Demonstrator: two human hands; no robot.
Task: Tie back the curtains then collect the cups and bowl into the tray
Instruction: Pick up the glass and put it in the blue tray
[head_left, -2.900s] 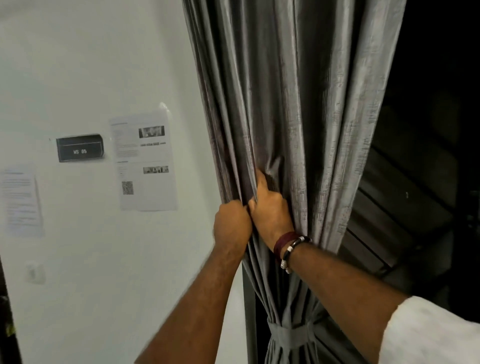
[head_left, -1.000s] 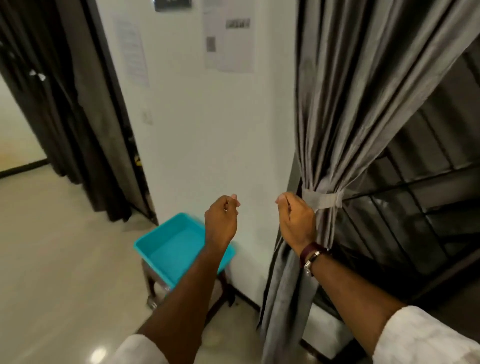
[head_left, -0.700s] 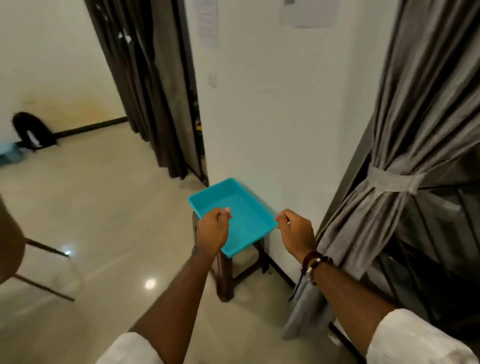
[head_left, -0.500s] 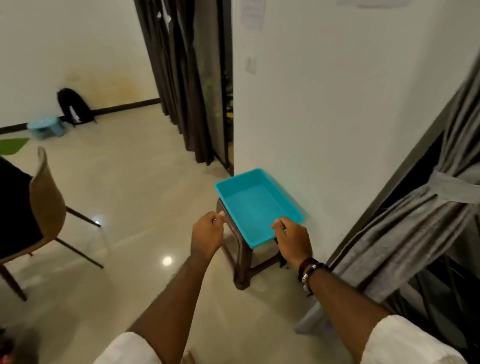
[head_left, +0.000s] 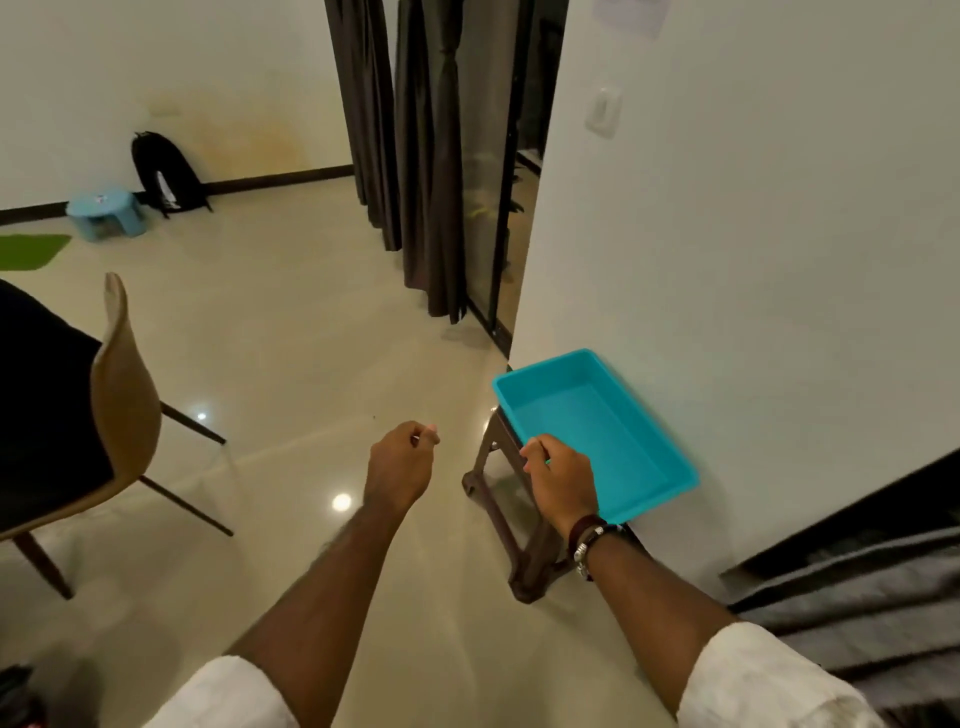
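An empty turquoise tray (head_left: 639, 410) rests on a small brown stool (head_left: 498, 499) against the white wall. My right hand (head_left: 558, 480) hovers in front of the tray's near left rim, fingers curled, nothing held. My left hand (head_left: 400, 462) hangs over the floor left of the stool, fingers curled shut and empty. The grey curtain (head_left: 857, 597) shows only as folds at the lower right. Dark curtains (head_left: 415, 156) hang by a glass door further back. No cups or bowl are in view.
A tan chair (head_left: 122, 410) stands at a dark table (head_left: 31, 405) on the left. A blue low stool (head_left: 104, 210), a black backpack (head_left: 163, 174) and a green mat (head_left: 31, 252) sit by the far wall. Glossy beige floor spreads between.
My hands let go of the tied grey curtain and dropped. My view swung left and down, bringing the tray, the stool, the chair and the open floor into sight.
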